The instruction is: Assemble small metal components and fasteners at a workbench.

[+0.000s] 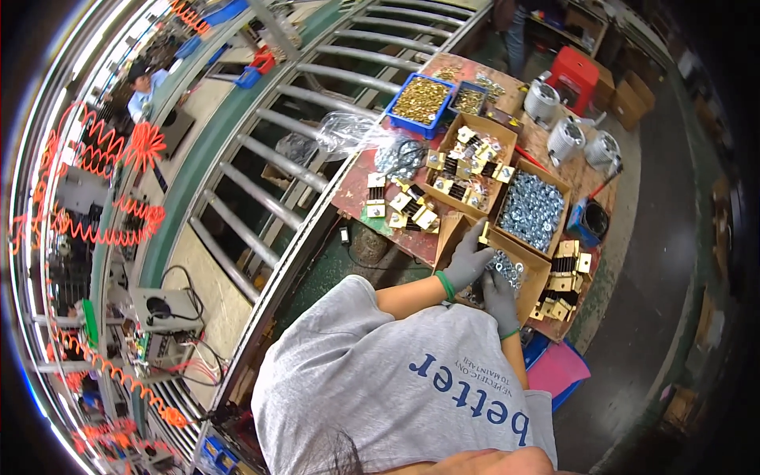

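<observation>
My left hand [467, 263], in a grey glove with a green cuff, pinches a yellow-gold bolt [484, 234] upright at its fingertips. Just beside it, my right hand [499, 299], gloved the same way, reaches over an open cardboard box [533, 279]. Its fingers are drawn together against the silvery washers [507, 267] in that box; whatever they hold is too small to make out. Beyond both hands stands a carton of bluish-silver nuts [532, 207]. To its left, another carton [475, 207] holds gold-and-black metal parts.
More gold-and-black parts lie on the red worktable [360, 184] at left and in a stack [564, 277] at right. Farther back sit a blue bin [417, 104] of gold fasteners and several white metal cylinders [565, 141]. A roller conveyor [279, 158] runs along the left.
</observation>
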`<state>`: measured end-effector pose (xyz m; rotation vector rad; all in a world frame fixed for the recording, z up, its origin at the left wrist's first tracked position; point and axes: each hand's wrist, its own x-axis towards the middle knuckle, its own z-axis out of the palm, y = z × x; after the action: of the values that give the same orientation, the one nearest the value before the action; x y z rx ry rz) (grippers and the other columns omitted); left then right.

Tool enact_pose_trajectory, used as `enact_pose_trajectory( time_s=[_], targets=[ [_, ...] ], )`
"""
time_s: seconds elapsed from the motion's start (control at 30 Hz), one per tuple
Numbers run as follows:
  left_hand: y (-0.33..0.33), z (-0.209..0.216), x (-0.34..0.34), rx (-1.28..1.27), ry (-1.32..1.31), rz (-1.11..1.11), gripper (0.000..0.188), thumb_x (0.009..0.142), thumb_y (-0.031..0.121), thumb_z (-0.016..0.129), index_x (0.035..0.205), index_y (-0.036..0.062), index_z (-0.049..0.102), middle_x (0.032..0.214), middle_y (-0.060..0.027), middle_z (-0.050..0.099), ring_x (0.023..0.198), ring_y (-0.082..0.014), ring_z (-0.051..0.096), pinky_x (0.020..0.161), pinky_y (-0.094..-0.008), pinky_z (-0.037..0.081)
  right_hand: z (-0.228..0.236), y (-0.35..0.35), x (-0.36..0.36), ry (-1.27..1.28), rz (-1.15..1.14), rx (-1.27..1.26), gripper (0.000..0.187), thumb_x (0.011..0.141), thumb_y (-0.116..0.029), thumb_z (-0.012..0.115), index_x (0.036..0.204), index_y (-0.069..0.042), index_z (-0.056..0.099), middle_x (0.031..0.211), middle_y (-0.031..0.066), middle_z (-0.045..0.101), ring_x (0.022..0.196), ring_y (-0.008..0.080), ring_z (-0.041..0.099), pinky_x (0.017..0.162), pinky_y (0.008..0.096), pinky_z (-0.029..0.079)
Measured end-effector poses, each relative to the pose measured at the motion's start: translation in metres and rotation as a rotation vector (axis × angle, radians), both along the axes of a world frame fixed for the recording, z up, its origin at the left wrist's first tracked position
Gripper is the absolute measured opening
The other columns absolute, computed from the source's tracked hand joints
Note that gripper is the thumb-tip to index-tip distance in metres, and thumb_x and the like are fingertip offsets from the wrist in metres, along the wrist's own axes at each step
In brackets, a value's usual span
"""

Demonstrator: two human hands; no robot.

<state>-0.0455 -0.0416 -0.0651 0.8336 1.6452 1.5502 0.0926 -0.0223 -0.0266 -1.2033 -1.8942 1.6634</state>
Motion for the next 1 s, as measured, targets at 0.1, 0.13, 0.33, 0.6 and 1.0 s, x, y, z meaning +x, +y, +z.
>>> enact_pose_trajectory(
  time_s=[0.1,0.13,0.33,0.6,1.0],
  targets=[
    [-0.005,0.031,-0.002,-0.149,-0.197,-0.041,0.073,0.081,0.014,0.059,0.149,0.0078,0.035,0.139,-0.0230,0.048,0.129,-0.0317,0.047,0.107,-0.0349,0.037,0.001,0.001,0.002,0.058,0.109,0.078,0.016,0.093,-0.013,0.056,0.102,0.001,0.058,0.089,0.0116,0.064,0.082,0.0191,0.061,0.077,0.0329,0.049],
    [-0.004,0.020,-0.002,-0.114,-0.171,-0.024,0.073,0.081,0.015,0.060,0.149,0.0104,0.036,0.137,-0.0228,0.049,0.124,-0.0332,0.051,0.104,-0.0361,0.040,-0.005,0.003,0.005,0.056,0.120,0.232,0.017,0.093,-0.013,0.056,0.102,0.001,0.058,0.090,0.0117,0.064,0.084,0.0181,0.060,0.078,0.0320,0.049],
    [-0.009,0.004,0.000,-0.041,-0.044,0.095,0.074,0.083,0.010,0.059,0.152,0.0093,0.032,0.131,-0.0146,0.053,0.106,-0.0179,0.055,0.092,-0.0291,0.047,0.001,0.000,-0.007,-0.076,0.016,0.125,0.026,0.093,-0.016,0.053,0.109,0.003,0.057,0.100,0.0122,0.065,0.091,0.0210,0.061,0.085,0.0341,0.048],
    [-0.012,0.023,0.001,-0.053,-0.305,0.132,0.073,0.084,0.013,0.058,0.152,0.0120,0.032,0.148,-0.0204,0.040,0.134,-0.0308,0.043,0.108,-0.0348,0.037,-0.014,0.009,-0.003,0.138,0.133,0.085,0.022,0.093,-0.009,0.052,0.111,0.002,0.058,0.099,0.0103,0.063,0.092,0.0193,0.060,0.085,0.0330,0.047],
    [0.002,-0.006,0.008,-0.007,-0.096,0.218,0.076,0.080,0.012,0.057,0.151,0.0092,0.031,0.145,-0.0236,0.040,0.134,-0.0358,0.042,0.111,-0.0371,0.035,-0.032,0.036,0.008,0.111,0.318,0.042,0.034,0.089,-0.004,0.050,0.122,0.003,0.049,0.115,0.0113,0.058,0.101,0.0201,0.057,0.088,0.0336,0.048]
  ],
)
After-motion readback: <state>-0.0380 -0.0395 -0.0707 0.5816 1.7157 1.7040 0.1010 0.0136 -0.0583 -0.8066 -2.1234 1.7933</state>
